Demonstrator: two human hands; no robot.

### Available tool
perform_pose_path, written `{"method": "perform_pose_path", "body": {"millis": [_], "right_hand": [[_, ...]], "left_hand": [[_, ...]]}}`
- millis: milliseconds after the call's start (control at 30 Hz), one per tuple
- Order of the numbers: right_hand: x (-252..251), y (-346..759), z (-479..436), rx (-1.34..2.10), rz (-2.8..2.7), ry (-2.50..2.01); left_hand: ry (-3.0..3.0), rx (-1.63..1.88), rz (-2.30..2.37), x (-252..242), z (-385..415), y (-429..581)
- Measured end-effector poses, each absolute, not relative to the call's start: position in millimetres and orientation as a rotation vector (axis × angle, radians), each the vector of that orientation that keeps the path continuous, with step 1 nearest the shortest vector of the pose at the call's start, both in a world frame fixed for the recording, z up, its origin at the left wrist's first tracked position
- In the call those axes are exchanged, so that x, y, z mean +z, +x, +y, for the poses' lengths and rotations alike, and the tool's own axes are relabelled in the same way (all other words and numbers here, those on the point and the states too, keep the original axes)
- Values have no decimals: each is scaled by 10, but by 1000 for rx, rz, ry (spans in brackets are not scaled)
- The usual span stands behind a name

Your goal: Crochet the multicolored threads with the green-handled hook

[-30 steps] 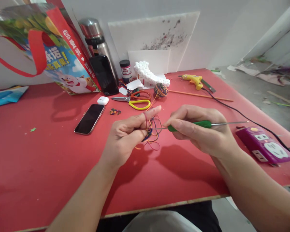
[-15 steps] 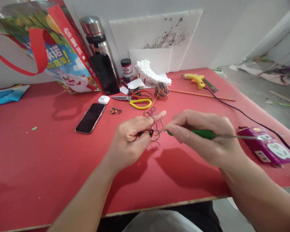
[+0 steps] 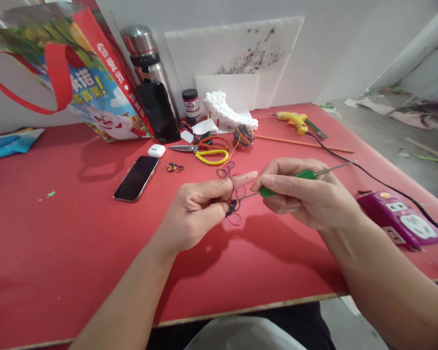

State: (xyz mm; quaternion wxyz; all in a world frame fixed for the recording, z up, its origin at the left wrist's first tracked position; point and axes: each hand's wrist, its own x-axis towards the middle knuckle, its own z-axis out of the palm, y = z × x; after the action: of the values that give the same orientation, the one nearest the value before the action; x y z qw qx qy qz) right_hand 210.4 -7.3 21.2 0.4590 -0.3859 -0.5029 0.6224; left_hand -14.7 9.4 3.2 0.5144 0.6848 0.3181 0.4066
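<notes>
My left hand (image 3: 204,204) is closed, pinching a small dark multicoloured piece of crochet (image 3: 232,208) between thumb and fingers, its index finger stretched out with yarn around it. In my right hand (image 3: 299,194) is a crochet hook (image 3: 306,175) with a green handle and thin metal ends, one end pointing up to the right. The hook's other tip reaches the yarn at the crochet piece. Loose yarn loops (image 3: 226,170) run from the fingers back to a multicoloured yarn ball (image 3: 244,136). A small crocheted piece (image 3: 174,167) lies to the left.
Scissors (image 3: 212,155), a phone (image 3: 136,179) and a white earbud case (image 3: 156,151) lie beyond my left hand. A yellow glue gun (image 3: 292,121) and an orange stick (image 3: 306,144) are at the back right. A purple power strip (image 3: 401,218) sits beside my right forearm. A gift bag (image 3: 109,104) stands back left.
My right hand has turned, so the hook now slants, its rear end higher and its working tip lower. More of the crochet piece shows beyond my left thumb.
</notes>
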Motion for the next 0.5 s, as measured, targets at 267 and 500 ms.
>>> {"method": "perform_pose_path", "body": {"millis": [267,500], "right_hand": [[258,1927,-318,668,-1846,-1071],[258,1977,-320,799,-1691,-987]], "left_hand": [[2325,1149,827,24,92,-67],[1352,1025,771,44,124,-112]]}}
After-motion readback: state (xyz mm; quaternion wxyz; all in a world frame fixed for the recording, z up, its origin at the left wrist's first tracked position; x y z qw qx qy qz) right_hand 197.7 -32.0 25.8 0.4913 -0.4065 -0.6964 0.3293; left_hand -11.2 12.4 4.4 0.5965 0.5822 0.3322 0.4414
